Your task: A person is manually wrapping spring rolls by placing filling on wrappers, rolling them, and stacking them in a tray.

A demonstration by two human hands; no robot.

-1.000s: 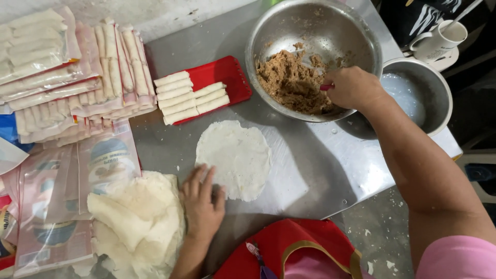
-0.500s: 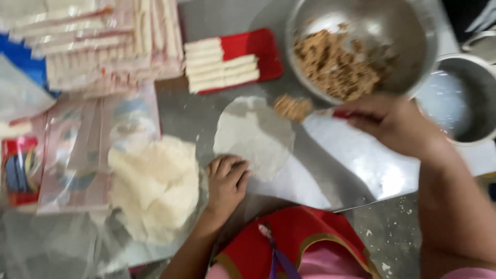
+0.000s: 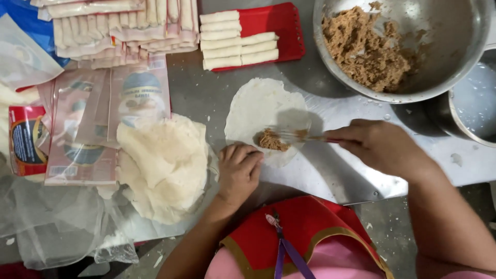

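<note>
My right hand (image 3: pixel 380 144) is closed around the handle of a fork (image 3: pixel 302 136), fingers pinched tight on it, and the tines sit blurred over a small lump of brown filling (image 3: pixel 272 140) on the round wrapper (image 3: pixel 261 106). The wrapper lies flat on the steel worktop (image 3: pixel 330 175), just in front of me, with the filling near its lower edge.

My left hand (image 3: pixel 238 173) rests beside that lower edge, fingers curled loosely with the tips touching the wrapper's rim just beside the filling; it holds nothing.

To the left of that hand lies a loose stack of wrappers (image 3: pixel 163 163), spread on clear plastic. Beyond it are flat printed packets (image 3: pixel 103 121) lying side by side. At the far edge of the worktop a red tray (image 3: pixel 279 23) carries a row of finished rolls (image 3: pixel 237 39), and more rolls in bags (image 3: pixel 119 23) are piled to its left.

A big metal bowl (image 3: pixel 449 46) stands at the upper right, well apart from the wrapper, with a heap of the same brown mix (image 3: pixel 364 49) on its left side. A second metal pot (image 3: pixel 473 111) sits partly under it.
</note>
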